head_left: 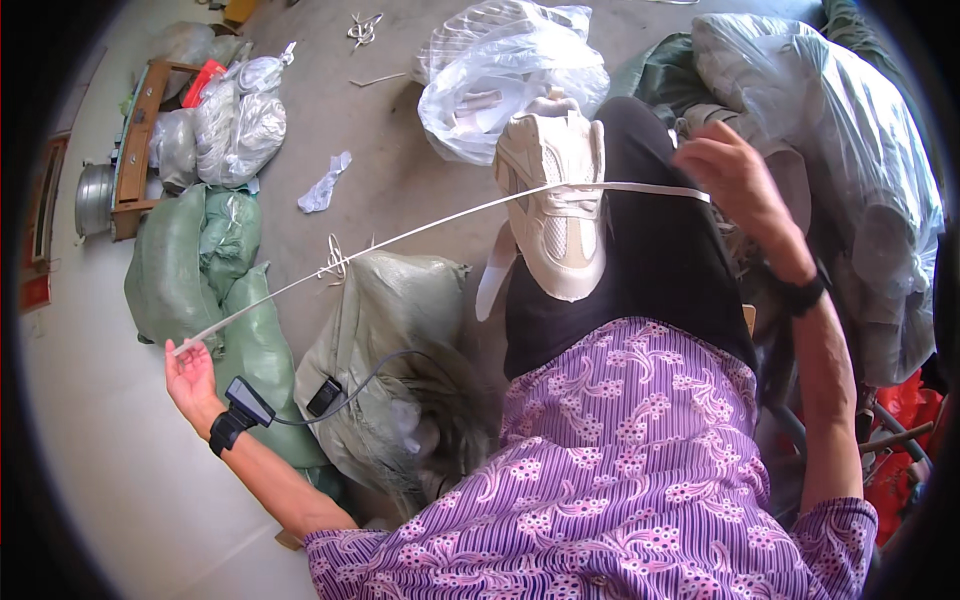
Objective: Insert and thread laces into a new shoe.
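A beige-white sneaker (pixel 572 262) rests on my lap against my black trousers, toe towards me. A long off-white shoelace (pixel 640 187) crosses its front. One side stretches in a straight line far to the left, where my left hand (pixel 191 385) pinches its end. The shorter side lies across my thigh. My right hand (pixel 735 175) is raised just above that end, fingers bent and blurred by motion; whether it touches the lace is unclear. A loose pale strap or tongue-like flap (pixel 496 272) hangs beside the shoe's left side.
Green sacks (pixel 170 270) stand at left, near a wooden bench (pixel 140 140). A pale sack (pixel 400 300) sits beside my left forearm. Clear plastic bags (pixel 450 110) lie ahead, and a large one (pixel 800 90) holding shoes is at right. Lace bundles (pixel 365 30) lie on the floor.
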`<state>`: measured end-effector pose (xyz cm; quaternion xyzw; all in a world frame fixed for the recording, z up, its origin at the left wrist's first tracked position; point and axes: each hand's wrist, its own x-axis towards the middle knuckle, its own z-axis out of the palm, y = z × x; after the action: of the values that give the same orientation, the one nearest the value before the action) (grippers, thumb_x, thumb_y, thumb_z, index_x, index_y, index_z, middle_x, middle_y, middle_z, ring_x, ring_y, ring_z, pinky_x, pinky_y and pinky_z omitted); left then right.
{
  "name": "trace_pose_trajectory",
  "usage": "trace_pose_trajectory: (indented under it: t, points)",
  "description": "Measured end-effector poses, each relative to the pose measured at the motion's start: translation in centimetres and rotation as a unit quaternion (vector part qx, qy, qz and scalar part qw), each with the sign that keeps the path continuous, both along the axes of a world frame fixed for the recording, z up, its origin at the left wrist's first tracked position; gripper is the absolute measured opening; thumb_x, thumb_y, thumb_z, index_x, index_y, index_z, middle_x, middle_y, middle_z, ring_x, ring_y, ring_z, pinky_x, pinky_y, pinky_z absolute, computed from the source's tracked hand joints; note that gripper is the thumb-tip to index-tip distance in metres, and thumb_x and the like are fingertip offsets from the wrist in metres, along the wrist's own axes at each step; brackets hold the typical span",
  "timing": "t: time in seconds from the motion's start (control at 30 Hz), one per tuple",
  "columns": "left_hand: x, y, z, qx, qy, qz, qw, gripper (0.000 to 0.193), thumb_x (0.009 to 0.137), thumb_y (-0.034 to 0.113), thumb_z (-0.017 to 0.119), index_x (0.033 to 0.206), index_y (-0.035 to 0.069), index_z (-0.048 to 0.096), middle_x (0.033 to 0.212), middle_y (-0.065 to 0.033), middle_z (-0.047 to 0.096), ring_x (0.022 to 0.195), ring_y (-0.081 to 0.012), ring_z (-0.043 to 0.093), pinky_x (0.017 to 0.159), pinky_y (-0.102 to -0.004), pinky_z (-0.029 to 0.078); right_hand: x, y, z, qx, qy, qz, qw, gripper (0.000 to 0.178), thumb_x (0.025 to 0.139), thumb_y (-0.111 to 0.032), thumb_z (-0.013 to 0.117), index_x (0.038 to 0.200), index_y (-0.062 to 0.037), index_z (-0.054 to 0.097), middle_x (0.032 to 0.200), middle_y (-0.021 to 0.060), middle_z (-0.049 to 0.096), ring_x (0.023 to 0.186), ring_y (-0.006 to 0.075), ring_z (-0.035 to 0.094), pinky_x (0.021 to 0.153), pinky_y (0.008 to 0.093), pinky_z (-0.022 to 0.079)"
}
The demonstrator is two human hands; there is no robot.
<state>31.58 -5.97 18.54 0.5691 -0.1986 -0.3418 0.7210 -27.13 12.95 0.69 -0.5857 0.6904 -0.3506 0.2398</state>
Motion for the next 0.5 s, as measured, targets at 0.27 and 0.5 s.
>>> trace_pose_trajectory:
  t: [0.27,0.5]
  points:
    - [0.1,0.1,-3.4,0.036,0.044,-0.399,0.915,0.024,0.094,0.017,0.052,0.111,0.000,0.052,0.075,-0.0015,0.046,0.052,-0.0110,0.037,0.048,-0.0246,0.032,4.6,-4.3,-1.1,-0.039,0.116,0.094,0.988,0.008,0.075,-0.009,0.064,0.081,-0.0042,0.063,0.077,0.0107,0.063,0.081,0.0306,0.060,0.070,0.0398,0.048]
    - [-13.1,0.6,-11.3,0.127,-0.016,-0.440,0.889,0.020,0.091,0.020,0.058,0.100,0.002,0.059,0.069,0.0021,0.049,0.055,-0.0079,0.042,0.052,-0.0249,0.034,5.0,-4.8,-2.1,-0.064,0.154,0.125,0.978,0.008,0.073,-0.012,0.064,0.076,-0.0054,0.061,0.075,0.0095,0.063,0.077,0.0290,0.060,0.068,0.0389,0.046]
